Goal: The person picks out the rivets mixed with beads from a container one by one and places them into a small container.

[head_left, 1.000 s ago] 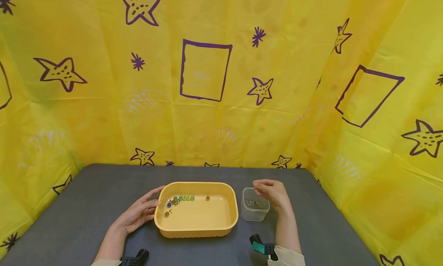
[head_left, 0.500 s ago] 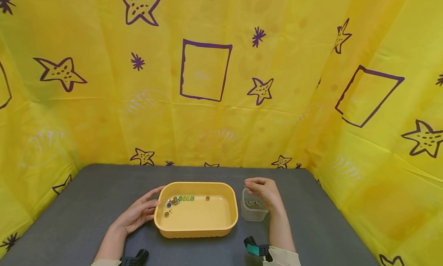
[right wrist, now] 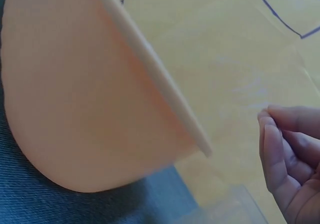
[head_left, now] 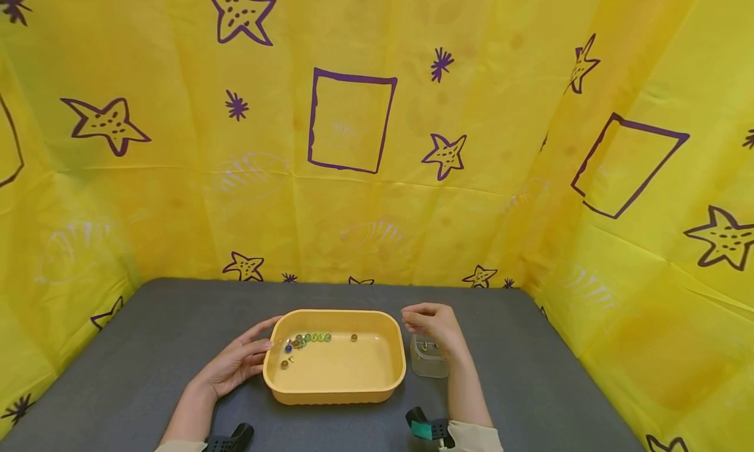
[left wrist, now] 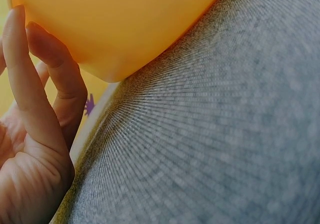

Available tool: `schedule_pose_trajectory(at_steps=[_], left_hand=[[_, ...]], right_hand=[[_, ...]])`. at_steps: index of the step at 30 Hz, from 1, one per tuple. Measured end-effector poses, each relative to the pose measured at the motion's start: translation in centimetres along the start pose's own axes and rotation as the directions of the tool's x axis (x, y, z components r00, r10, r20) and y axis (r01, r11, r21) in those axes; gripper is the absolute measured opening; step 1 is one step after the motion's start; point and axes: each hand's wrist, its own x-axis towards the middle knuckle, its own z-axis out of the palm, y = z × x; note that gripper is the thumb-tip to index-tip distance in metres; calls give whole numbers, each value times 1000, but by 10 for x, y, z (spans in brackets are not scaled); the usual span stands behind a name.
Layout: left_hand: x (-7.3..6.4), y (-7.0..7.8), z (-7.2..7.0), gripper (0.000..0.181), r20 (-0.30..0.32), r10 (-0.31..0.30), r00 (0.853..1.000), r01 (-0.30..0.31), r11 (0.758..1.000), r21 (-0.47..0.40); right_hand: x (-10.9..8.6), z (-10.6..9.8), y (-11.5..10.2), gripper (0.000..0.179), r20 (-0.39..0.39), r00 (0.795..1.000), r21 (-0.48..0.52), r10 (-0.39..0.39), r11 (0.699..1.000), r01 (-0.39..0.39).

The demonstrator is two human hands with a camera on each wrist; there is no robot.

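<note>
1. A yellow tray (head_left: 341,373) is sitting near the middle of a dark grey surface (head_left: 177,321). It is looking like light, fairly stiff plastic, and its rim is offering the surest hold, at the two short ends.
2. Shiny marbles (head_left: 307,337) are gathering toward the tray's far left corner, with one amber marble lying apart toward the right. They are probably being hard, smooth and quick to roll — calling for a pinch around the widest part.
3. Small brass-coloured pieces (head_left: 291,359) are lying in the tray and in a clear cup (head_left: 429,368). They are seeming light and rigid, suiting a fingertip pinch; their exact shape is staying too small to read.
4. The cup is standing just beside the tray's right end, partly hidden by an arm. It is looking light and easily tipped, so its side walls are the place for steadying it.
5. The left hand (head_left: 232,360) is resting loosely against the tray's left end, fingers extended, thumb at the rim.
6. The right hand (head_left: 432,324) is hovering above the cup's far side, near the tray, thumb and fingertips meeting — whether they are holding something, I cannot tell.
</note>
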Motion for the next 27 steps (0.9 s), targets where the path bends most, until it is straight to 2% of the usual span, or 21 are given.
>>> schedule_pose_trajectory(at_steps=[10,20,27], left_hand=[[0,2,3,47,-19,-14,1000,14,1000,0],[0,2,1,45,47,15,999,-13,999,-46],[-1,1,2,46,32,4,999,-3,1000,-29]], right_hand=[[-2,14,-1,23,38,999,-14,-14,1000,15],[0,33,0,21,89,996,-33,-27,999,30],[-2,48,2,24,127,991,-45,-50,997,56]])
